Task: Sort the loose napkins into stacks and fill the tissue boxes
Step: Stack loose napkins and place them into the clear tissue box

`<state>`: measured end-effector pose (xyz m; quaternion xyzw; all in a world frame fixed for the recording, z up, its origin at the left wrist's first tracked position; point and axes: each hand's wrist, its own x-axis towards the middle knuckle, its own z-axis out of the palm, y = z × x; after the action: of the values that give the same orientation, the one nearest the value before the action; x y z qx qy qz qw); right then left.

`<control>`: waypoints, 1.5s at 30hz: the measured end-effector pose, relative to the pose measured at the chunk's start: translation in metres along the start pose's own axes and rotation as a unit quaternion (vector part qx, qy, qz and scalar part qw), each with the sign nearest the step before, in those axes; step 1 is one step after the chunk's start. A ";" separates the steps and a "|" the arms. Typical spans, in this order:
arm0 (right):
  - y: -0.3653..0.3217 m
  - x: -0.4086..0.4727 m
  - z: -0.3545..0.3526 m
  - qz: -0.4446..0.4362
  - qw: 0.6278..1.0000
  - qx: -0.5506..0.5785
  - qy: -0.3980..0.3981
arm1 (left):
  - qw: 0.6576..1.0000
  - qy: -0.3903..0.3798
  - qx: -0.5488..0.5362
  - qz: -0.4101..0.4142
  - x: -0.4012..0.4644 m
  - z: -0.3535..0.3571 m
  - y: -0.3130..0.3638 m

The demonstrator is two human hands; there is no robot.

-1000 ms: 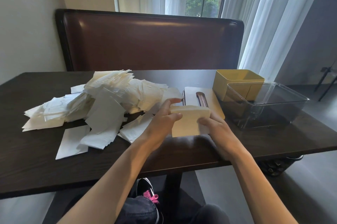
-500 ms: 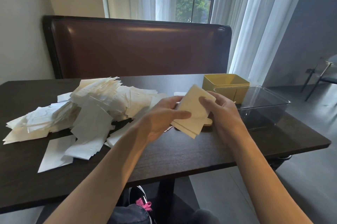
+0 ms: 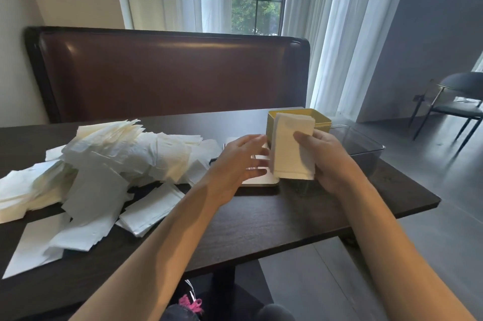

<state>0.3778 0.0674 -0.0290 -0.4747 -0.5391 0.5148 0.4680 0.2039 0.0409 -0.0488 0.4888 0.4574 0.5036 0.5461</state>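
dark table (image 3: pixel 261 218) — napkin pile (image 3: pixel 109 164) | yellow box (image 3: pixel 322 120) | clear bin (image 3: pixel 366 148)

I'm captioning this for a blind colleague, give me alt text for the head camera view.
A person's right hand holds a small stack of napkins upright in front of a yellow box, while the left hand hovers open beside it. Loose napkins are heaped to the left on a dark table.

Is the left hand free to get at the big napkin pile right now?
Probably yes. The left hand is open and holds nothing, and the napkin pile lies uncovered just to its left; only the right hand grips the napkin stack.
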 end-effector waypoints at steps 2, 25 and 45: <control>-0.005 0.009 -0.016 0.002 0.999 -0.024 0.036 | 1.000 0.017 0.004 -0.025 0.008 0.010 0.002; -0.016 0.043 -0.131 0.098 0.986 -0.001 0.137 | 0.974 0.216 0.034 -0.066 0.094 0.132 -0.011; -0.008 0.042 -0.104 0.040 0.960 -0.151 0.233 | 0.973 0.219 0.071 0.021 0.059 0.145 0.024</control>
<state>0.4758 0.1203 -0.0171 -0.6677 -0.4672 0.3209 0.4825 0.3494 0.0896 -0.0102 0.4137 0.5898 0.5761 0.3861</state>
